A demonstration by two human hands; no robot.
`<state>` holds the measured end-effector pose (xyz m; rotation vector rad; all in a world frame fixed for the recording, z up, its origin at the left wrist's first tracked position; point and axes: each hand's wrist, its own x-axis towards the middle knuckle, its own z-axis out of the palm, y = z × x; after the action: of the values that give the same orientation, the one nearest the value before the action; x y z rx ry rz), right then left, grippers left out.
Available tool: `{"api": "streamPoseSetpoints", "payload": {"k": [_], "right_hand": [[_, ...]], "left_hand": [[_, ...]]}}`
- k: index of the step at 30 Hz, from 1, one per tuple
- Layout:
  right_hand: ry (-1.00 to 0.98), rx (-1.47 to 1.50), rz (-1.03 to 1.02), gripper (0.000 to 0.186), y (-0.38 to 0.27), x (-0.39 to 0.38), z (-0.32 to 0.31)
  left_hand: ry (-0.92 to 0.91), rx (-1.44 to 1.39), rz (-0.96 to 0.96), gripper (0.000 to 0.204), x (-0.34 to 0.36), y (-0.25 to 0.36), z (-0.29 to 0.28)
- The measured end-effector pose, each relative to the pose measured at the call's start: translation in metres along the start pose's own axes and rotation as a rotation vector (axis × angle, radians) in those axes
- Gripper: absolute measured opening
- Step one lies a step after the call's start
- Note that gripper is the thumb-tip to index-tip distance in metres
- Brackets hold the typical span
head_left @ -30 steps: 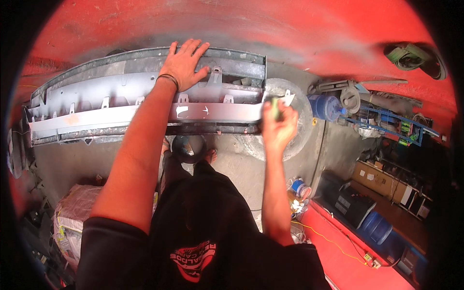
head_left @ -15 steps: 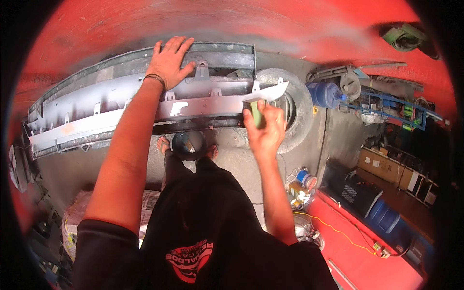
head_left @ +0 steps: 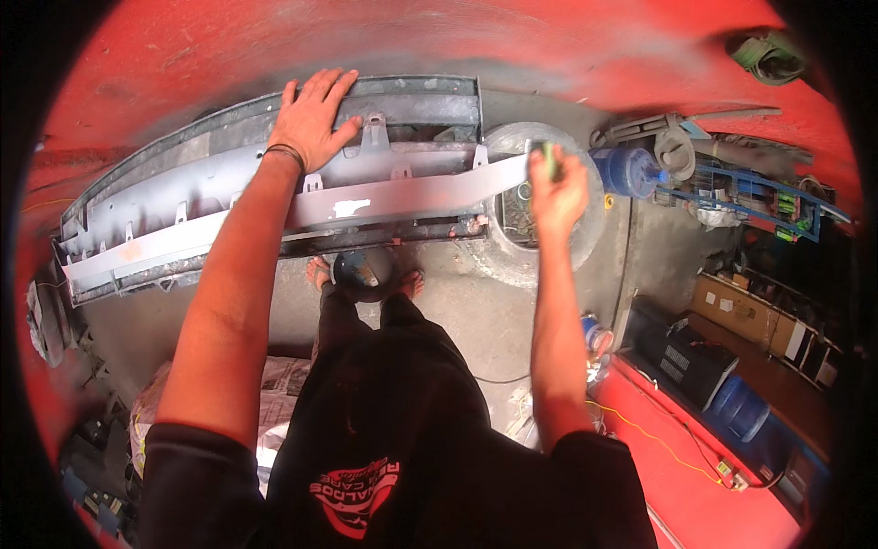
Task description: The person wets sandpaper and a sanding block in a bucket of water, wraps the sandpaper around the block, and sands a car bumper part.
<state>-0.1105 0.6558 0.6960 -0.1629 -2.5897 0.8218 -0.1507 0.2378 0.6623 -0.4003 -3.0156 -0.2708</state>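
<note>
A long, narrow grey-white trim panel [head_left: 402, 195] with small mounting tabs along its upper edge lies across a dark, dusty frame [head_left: 437, 108]. Near the panel's middle, my left hand [head_left: 311, 123] rests flat on the far part of this assembly, fingers spread. At the panel's pointed right end, my right hand [head_left: 560, 197] grips a green sanding block [head_left: 549, 161] against the tip. The fingers cover much of the block. A bare white patch shows on the panel's face.
Behind the panel's right end lies a dusty tyre [head_left: 503, 261]. A dark round bucket [head_left: 364, 274] sits between my feet. Right of the tyre are a blue water jug [head_left: 629, 172] and a blue metal rack [head_left: 759, 206]. A red wall rises beyond the frame.
My right hand has slid the sanding block rightward along the panel to its tip. My left hand stays in place on the assembly. The view has shifted slightly.
</note>
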Motion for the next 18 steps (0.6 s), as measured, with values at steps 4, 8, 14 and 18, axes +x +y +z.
{"api": "streamPoseSetpoints", "payload": {"k": [4,8,14,18], "right_hand": [[0.106,-0.046,0.004,0.043,-0.014,-0.017,0.017],[-0.023,0.135,-0.254,0.049,-0.114,-0.111,-0.006],[0.071,0.251,0.045,0.045,-0.029,-0.057,0.006],[0.149,0.274,0.005,0.04,-0.075,-0.109,0.012]], "left_hand": [[-0.011,0.02,-0.017,0.076,-0.001,-0.001,0.0],[0.001,-0.001,0.012,0.077,-0.006,-0.006,-0.003],[0.036,-0.007,0.037,0.077,0.005,-0.008,0.003],[0.035,0.006,0.043,0.077,0.003,-0.008,0.003]]}}
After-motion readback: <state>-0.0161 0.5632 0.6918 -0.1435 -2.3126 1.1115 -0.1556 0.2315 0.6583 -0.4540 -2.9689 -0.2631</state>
